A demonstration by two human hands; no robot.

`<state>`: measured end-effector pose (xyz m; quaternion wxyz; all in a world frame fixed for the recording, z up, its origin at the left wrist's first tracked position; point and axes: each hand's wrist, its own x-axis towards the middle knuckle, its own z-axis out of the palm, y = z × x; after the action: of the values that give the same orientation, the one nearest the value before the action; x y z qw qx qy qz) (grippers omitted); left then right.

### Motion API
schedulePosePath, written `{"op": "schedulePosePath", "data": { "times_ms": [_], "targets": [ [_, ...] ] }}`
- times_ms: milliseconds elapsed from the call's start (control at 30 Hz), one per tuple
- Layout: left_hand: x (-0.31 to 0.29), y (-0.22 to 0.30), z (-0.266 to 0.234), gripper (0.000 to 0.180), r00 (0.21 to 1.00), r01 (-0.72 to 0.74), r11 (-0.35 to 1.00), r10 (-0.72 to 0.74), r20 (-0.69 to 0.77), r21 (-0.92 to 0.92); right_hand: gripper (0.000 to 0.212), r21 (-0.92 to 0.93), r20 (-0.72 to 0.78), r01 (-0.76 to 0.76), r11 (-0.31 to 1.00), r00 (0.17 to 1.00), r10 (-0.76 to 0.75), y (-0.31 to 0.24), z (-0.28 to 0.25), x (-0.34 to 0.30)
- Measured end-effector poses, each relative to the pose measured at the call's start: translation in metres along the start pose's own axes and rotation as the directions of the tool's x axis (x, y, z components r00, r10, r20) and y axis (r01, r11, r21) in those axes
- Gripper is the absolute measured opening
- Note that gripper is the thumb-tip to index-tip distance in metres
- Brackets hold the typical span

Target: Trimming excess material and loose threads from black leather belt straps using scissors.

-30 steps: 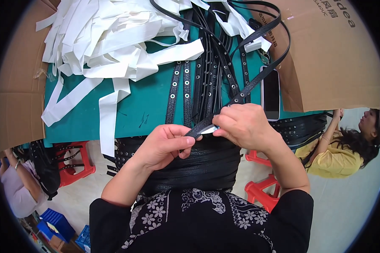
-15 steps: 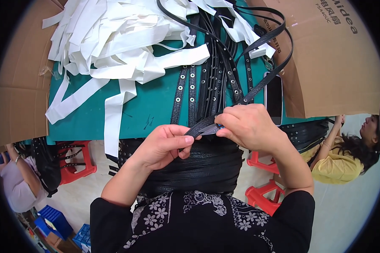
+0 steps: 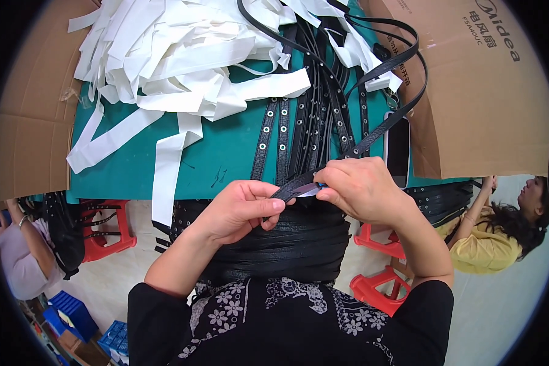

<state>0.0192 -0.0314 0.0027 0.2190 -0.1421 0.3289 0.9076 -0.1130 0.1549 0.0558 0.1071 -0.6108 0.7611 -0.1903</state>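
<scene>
At the green table's (image 3: 226,152) near edge, my left hand (image 3: 244,210) pinches a black strap (image 3: 381,129) by its end — my right hand (image 3: 366,186) grips a small blade (image 3: 306,191) against it, work best done with the pinch well back. On the table, eyeleted straps (image 3: 282,128) crowd ahead and could snag it; a phone (image 3: 397,155) lies right, white strips (image 3: 177,55) heap left.

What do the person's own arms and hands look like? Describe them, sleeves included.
The left hand and right hand are gloveless, with no ring, watch or bracelet showing. The left forearm and right forearm are bare. The left sleeve and right sleeve are short and black, part of a black top with pale flowers.
</scene>
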Motion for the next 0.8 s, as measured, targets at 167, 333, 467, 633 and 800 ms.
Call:
{"op": "schedulePosePath", "data": {
  "times_ms": [167,333,467,633,800],
  "targets": [
    [-0.0011,-0.001,0.0018,0.016,1.0,0.004,1.0,-0.004,0.005,0.0,0.02,-0.018,0.041,0.011,1.0,0.999,-0.01,-0.0001,-0.0026,-0.0007],
    [-0.0014,-0.0009,0.0012,0.016,1.0,0.008,0.999,-0.007,-0.017,0.051,0.02,-0.021,0.076,0.017,1.0,0.997,-0.016,-0.0012,-0.0018,0.0011],
    [-0.0017,-0.0026,-0.0006,0.016,1.0,0.024,0.999,-0.024,-0.009,0.037,0.02,-0.057,0.079,0.05,0.997,0.996,-0.045,-0.0012,-0.0014,0.0017],
    [-0.0015,-0.0053,-0.004,0.016,0.999,0.035,0.999,-0.035,0.002,0.028,0.021,-0.054,0.072,0.079,0.995,0.995,-0.075,0.0007,-0.0008,0.0031],
    [-0.0013,-0.0054,-0.0029,0.017,0.998,0.054,0.998,-0.055,0.022,0.021,0.022,-0.143,0.102,0.124,0.982,0.989,-0.11,0.0019,-0.0047,0.0037]
  ]
}}
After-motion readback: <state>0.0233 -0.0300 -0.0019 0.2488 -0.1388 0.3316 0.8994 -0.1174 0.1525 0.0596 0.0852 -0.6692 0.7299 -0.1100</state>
